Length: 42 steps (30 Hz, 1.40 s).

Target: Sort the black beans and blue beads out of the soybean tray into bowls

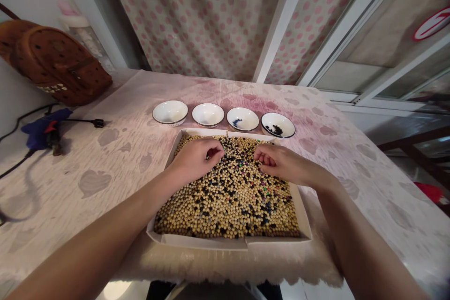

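A tabletop [140, 119] under a pale pink cloth printed with heart and leaf shapes fills most of the frame. Behind it, a pink-dotted curtain [207, 23] hangs across the upper middle, and white-framed glass panels [330, 40] with a red-and-white sign [433, 23] take up the upper right. A brown backpack-shaped bag [66, 63] sits at upper left, with a blue tool [38, 130] and a black plug [99, 123] below it. Four dark-rimmed white bowls stand in a row across the centre: the two on the left, the first bowl [170, 111] and the second bowl [208, 114], show bare insides; the third bowl [239, 113] holds a few blue bits, and the rightmost bowl [286, 125] a small heap of black ones. Just below the row, an open white box [197, 242] at lower centre is filled with small round beads [228, 206], mostly tan, mixed with black, dark blue and some green and purple. The left hand [197, 157] is over the box's upper left, the right hand [281, 161] over its upper right; both have fingers curled inward, and whether they grip any bead cannot be told.
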Motion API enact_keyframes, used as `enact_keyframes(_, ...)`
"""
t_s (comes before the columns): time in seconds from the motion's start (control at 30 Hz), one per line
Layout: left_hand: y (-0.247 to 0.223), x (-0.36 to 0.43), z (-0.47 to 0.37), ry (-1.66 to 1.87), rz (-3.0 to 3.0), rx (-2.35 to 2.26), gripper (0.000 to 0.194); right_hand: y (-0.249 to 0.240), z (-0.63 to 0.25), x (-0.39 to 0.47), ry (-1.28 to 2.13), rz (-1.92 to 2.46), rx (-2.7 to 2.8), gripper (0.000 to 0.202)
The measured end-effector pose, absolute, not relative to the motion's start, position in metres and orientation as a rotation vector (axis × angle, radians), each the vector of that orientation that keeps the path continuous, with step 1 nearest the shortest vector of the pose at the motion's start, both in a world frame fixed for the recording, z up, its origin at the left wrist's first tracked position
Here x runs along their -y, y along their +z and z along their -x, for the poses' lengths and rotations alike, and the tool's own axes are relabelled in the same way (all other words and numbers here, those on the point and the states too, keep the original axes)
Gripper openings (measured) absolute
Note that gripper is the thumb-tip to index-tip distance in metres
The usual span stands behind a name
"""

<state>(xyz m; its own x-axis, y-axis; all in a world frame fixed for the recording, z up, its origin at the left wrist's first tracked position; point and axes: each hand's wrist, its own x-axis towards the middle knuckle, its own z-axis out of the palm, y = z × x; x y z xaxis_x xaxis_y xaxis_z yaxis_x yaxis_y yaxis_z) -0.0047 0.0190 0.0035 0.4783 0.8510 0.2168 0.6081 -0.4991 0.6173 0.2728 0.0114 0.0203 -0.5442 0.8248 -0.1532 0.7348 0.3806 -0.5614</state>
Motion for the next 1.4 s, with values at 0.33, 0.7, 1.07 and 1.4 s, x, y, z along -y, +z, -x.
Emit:
enact_keyframes(0.33, 0.004, -0.02, 0.004, 0.706, -2.274, -1.207, 0.011, 0.024, -0.26, -0.01, 0.788, 1.325, 2.5, 0.009)
enact_keyframes(0.7, 0.004, -0.02, 0.004, 0.712, -2.279, -1.189, 0.01, 0.003, -0.273, -0.029, 1.27, 1.384, 1.965, 0.02)
enact_keyframes(1.07, 0.005, -0.019, 0.004, 0.706, -2.301, -1.18, 0.012, 0.01, -0.273, -0.029, 1.438, 1.361, 1.805, 0.022)
enact_keyframes(1.4, 0.005, -0.019, 0.004, 0.696, -2.282, -1.178, 0.013, 0.004, -0.277, -0.035, 0.907, 1.456, 1.666, 0.021)
